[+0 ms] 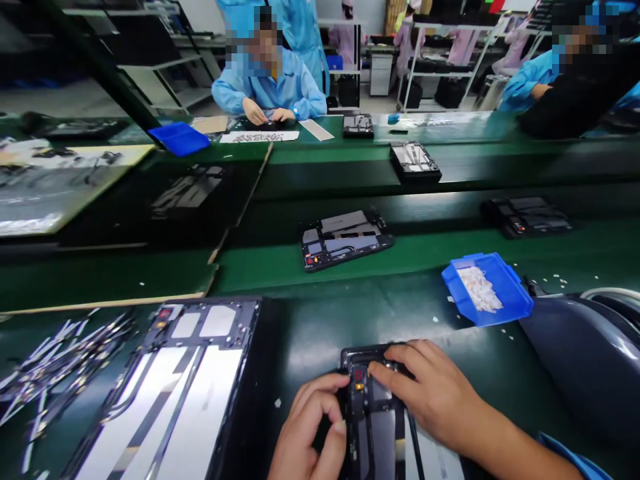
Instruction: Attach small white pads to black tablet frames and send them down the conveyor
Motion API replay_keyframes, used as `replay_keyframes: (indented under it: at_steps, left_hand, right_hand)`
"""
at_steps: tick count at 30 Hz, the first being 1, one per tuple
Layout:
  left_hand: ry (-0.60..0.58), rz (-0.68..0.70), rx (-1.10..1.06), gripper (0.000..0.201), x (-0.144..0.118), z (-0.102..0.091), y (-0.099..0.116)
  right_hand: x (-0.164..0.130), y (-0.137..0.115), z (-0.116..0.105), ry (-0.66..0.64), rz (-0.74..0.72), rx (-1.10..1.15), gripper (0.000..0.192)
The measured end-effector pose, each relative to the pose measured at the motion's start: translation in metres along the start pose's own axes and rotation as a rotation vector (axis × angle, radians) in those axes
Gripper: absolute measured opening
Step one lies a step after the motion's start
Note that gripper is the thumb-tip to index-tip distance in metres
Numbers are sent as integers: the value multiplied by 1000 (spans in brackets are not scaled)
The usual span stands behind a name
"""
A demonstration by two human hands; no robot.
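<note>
An opened tablet (384,430) lies in front of me with its dark frame, grey battery cells and ribbon cables showing. My left hand (315,423) is at its upper left edge, fingers curled, the index fingertip and thumb against the side. From the right, my right hand (435,390) reaches over the upper part. Its index fingertip presses near a small red and orange part, while other fingers lie over the top edge. Whatever may be under that fingertip is too small to make out. The tablet's lower end runs out of view.
Left of me stand a stack of opened tablets (215,393) and a pile of thin strips (65,367). A blue bin (515,293) of small white pieces sits right, beside a dark rounded object (585,360). Another opened tablet (345,240) lies ahead; a co-worker (273,83) sits across.
</note>
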State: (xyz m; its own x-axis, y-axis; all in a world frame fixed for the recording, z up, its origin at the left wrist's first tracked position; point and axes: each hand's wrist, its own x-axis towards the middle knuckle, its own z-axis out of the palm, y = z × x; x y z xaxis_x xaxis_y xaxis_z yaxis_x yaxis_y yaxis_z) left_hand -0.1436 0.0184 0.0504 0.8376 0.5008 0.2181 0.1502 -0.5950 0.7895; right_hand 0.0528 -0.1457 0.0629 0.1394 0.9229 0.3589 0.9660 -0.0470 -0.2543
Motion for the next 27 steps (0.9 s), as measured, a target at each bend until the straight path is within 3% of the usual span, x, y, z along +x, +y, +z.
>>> replay_keyframes:
  at_steps: [6, 12, 15, 21, 27]
  left_hand:
    - [-67, 279, 317, 17, 13, 3, 21]
    - [-118, 375, 567, 27, 15, 11, 31]
    - [-165, 304, 485, 25, 19, 8, 34]
    - [-102, -44, -23, 15, 39, 3, 36]
    - [-131, -245, -59, 21, 57, 16, 24]
  right_hand:
    - [4, 0, -1, -76, -81, -131, 36]
    - [7, 1, -7, -147, -139, -223, 37]
    - [9, -2, -10, -198, -136, -271, 38]
    - [12, -4, -15, -277, -141, -321, 34]
    - [10, 0, -17, -279, -146, -312, 35]
